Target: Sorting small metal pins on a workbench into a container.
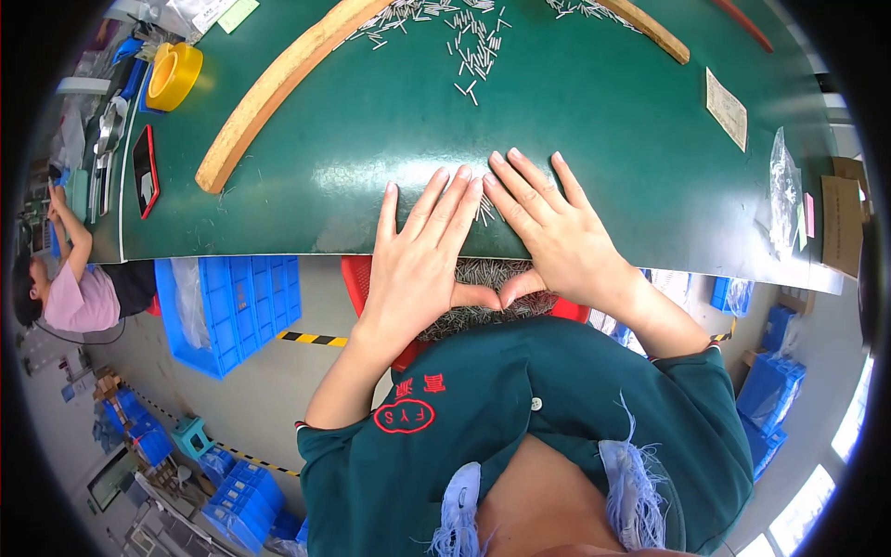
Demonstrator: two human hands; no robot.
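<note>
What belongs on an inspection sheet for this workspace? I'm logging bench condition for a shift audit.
Surface: green table, glossy, glare left of the hands.
Job's things: metal pins scattered toward the far side, a few between the hands; more in the red bin below the near edge.
Clutter: yellow tape roll and red-edged phone at left; paper slip and clear plastic bag at right.
Grip: left hand and right hand palms down, fingers extended, holding nothing visible.
Cables: nothing seen for certain.
Surroundings: blue crate, striped floor tape, co-worker at far left.
</note>
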